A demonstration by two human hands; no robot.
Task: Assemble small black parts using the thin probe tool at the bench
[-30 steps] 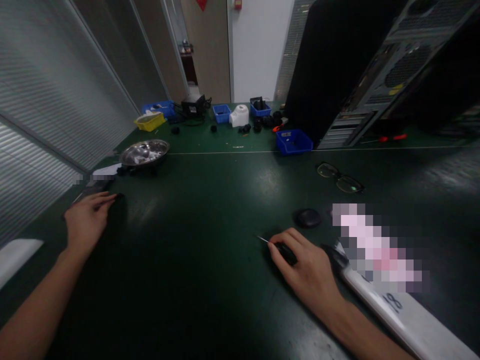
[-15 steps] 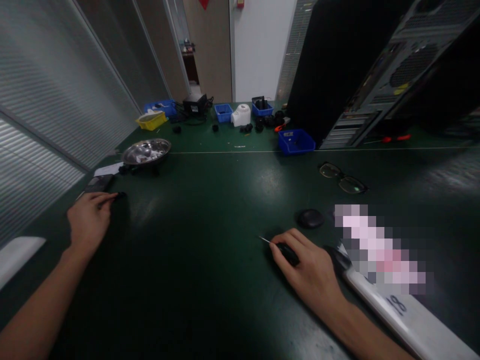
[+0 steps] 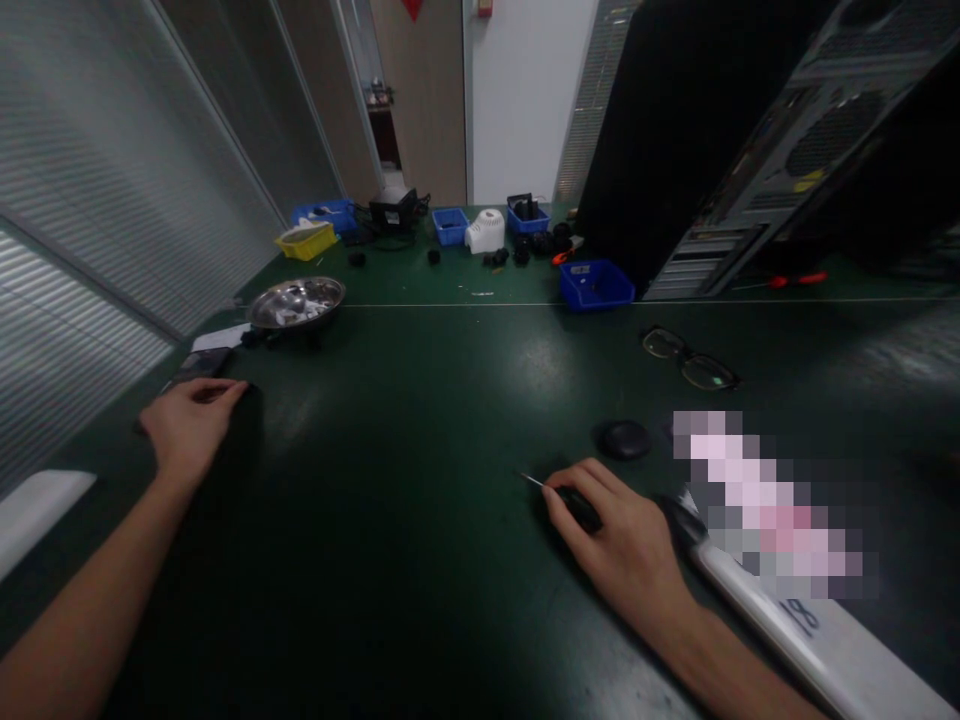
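Gripping tool (image 3: 577,508), curled: right hand (image 3: 628,532) | nearly closed, hold unclear: left hand (image 3: 187,420), dark piece (image 3: 252,386) at its tips

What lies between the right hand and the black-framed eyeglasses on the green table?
In the head view, a rounded black object, apparently a computer mouse, lies between the right hand and the black-framed eyeglasses.

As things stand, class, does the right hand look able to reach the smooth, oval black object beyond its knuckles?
Probably yes: nothing visible stands between the right hand and the oval black object, though the dark tool with a thin metal shaft it holds might hinder grasping.
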